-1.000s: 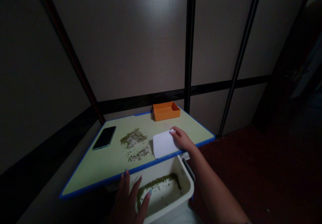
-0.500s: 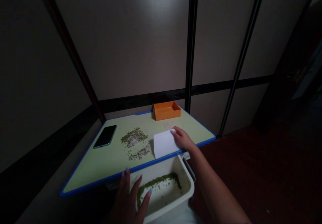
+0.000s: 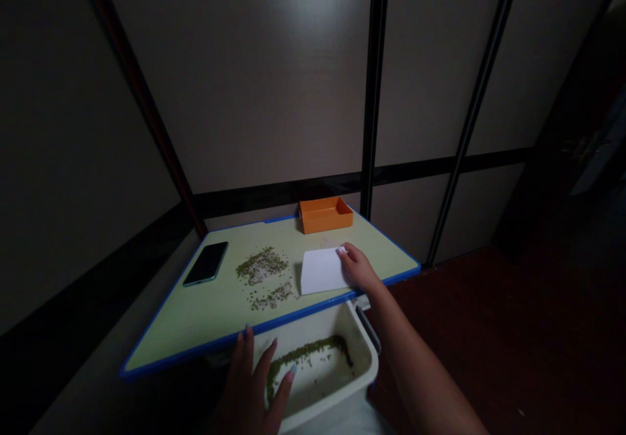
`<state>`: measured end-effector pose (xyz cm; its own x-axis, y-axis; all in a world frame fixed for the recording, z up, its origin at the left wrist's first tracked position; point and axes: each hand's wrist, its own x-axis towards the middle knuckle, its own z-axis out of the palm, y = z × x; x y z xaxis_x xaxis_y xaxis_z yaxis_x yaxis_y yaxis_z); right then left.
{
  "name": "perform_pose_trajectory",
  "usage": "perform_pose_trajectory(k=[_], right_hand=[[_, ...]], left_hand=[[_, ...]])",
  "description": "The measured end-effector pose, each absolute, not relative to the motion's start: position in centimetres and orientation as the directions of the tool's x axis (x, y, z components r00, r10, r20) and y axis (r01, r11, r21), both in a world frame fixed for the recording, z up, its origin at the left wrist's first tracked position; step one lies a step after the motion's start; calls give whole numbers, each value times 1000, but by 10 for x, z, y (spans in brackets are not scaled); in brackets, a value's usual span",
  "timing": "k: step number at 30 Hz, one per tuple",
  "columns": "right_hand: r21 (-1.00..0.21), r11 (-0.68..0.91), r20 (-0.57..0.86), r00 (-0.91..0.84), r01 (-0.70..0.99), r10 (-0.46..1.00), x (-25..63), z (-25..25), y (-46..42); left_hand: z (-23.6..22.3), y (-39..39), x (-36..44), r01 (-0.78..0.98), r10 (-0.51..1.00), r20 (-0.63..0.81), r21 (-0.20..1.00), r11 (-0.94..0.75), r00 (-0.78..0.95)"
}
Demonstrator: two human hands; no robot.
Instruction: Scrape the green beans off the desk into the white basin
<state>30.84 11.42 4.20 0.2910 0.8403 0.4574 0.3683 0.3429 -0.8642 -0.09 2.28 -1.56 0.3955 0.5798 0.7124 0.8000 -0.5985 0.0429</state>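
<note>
My right hand [image 3: 358, 267] pinches a white sheet of paper or card [image 3: 323, 272] by its right side, just above the front part of the table. Left of the sheet lie a larger pile of small green grains mixed with pale ones [image 3: 263, 267] and a smaller scatter of them [image 3: 272, 297]. Below the table's front edge sits a white plastic bin [image 3: 337, 389], with a band of green grains [image 3: 313, 349] along its inside. My left hand [image 3: 252, 383] rests over the bin's left side, fingers spread; its palm is in shadow.
The pale green table [image 3: 195, 321] has a blue rim. At its back stands an orange open box [image 3: 325, 221]; a dark-screened phone [image 3: 207, 263] lies on the left. Dark-framed panels [image 3: 274, 96] rise close behind the table. Reddish floor [image 3: 469, 317] shows on the right.
The paper's lower edge has lifted away from the table's front rim, and my right hand has shifted slightly up and to the right. My left hand stays on the bin.
</note>
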Motion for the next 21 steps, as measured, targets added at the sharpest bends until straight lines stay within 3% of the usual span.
perform_pose_trajectory(k=[15, 21], right_hand=[[-885, 320, 373, 105, 339, 922, 306, 45, 109], [-902, 305, 355, 124, 305, 927, 306, 43, 110]], left_hand=[[-18, 24, -2, 823, 639, 653, 42, -566, 406], [-13, 22, 2, 852, 735, 577, 123, -509, 356]])
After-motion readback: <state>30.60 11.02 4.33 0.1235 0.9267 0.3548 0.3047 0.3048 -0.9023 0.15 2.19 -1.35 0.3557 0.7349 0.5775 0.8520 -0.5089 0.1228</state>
